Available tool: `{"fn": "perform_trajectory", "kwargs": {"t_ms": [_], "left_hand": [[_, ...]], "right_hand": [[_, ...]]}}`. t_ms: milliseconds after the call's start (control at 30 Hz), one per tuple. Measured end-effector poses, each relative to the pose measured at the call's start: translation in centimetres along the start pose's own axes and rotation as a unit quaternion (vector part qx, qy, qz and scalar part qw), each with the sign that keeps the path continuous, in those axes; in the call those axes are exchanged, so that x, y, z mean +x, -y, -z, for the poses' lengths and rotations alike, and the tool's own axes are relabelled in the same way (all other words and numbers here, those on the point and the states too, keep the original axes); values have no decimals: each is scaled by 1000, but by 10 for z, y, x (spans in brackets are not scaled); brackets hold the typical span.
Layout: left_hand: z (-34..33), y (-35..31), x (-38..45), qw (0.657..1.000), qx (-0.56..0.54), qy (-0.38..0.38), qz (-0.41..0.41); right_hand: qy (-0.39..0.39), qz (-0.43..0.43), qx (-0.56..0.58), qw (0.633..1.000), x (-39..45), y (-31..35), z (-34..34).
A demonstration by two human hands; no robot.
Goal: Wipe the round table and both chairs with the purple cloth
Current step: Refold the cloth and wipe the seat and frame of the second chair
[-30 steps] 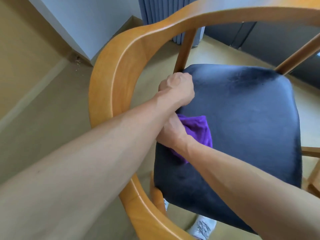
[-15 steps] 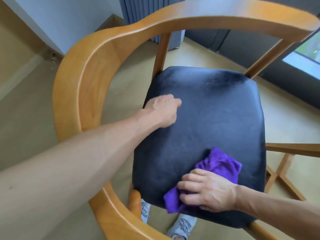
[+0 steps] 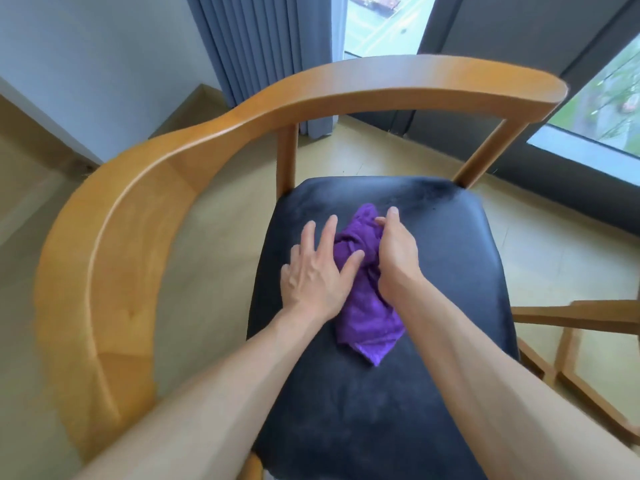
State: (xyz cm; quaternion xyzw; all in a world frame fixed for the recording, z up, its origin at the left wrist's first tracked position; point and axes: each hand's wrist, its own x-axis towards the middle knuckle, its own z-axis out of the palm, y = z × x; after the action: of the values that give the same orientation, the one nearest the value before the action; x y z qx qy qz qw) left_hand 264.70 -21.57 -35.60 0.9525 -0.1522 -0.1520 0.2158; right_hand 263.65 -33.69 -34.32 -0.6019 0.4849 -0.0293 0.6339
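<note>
Centrally on the black seat cushion (image 3: pixel 398 393) of a wooden armchair (image 3: pixel 114 258) lies the purple cloth (image 3: pixel 367 317), bunched lengthwise, running from just short of the seat's far edge back toward the viewer. Both hands sit on it, one to each side.

Left hand (image 3: pixel 315 271): fingers straight and spread, palm down. Thumb and index finger lie over the cloth's left edge; the other fingers rest on the bare cushion beside it. It presses flat and curls round nothing.

Right hand (image 3: pixel 396 258): turned on its edge, fingers curled over the cloth's right side near the far end, gathering the fabric into a ridge. The fingertips are mostly hidden behind the hand itself, so the exact hold underneath cannot be told, but the fabric rises into its grip.

Cloth between the two hands is creased and raised. Its near end fans out flat onto the cushion past both wrists, ending in a point.

Both forearms enter from the lower edge, bare.

Chair: curved backrest rail sweeps from the left round to the far right, carried on two slim uprights behind the seat. Part of a second wooden frame (image 3: pixel 575 341) shows at right, near the seat. Floor (image 3: pixel 221 237) is pale yellow. Grey curtain (image 3: pixel 263 53) and window (image 3: pixel 384 22) beyond.
</note>
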Motion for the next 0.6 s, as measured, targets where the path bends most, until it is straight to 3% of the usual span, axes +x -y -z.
{"fn": "perform_trajectory", "kwargs": {"t_ms": [67, 167, 233, 300, 333, 400, 500, 533, 600], "left_hand": [[-26, -26, -9, 999, 44, -16, -12], [-63, -70, -19, 995, 95, 3, -28], [-67, -76, -12, 982, 143, 6, -119], [-50, -52, 18, 943, 220, -5, -248], [-35, -33, 39, 929, 256, -10, -268], [0, 7, 76, 949, 264, -32, -172], [17, 26, 99, 987, 129, -73, 54], [8, 13, 97, 987, 110, -86, 81], [-22, -27, 83, 989, 93, -97, 57]], "right_hand": [[-23, 84, -93, 992, 10, -2, 34], [-42, 200, -301, 931, 25, -16, 79], [-27, 251, -383, 889, 32, -28, 93], [-27, 290, -444, 847, 36, -38, 97], [-32, 302, -457, 836, 36, -40, 97], [-45, 295, -458, 837, 34, -44, 94], [-39, 272, -421, 864, 35, -47, 93], [-34, 260, -395, 881, 36, -45, 94], [-24, 236, -324, 916, 38, -39, 96]]}}
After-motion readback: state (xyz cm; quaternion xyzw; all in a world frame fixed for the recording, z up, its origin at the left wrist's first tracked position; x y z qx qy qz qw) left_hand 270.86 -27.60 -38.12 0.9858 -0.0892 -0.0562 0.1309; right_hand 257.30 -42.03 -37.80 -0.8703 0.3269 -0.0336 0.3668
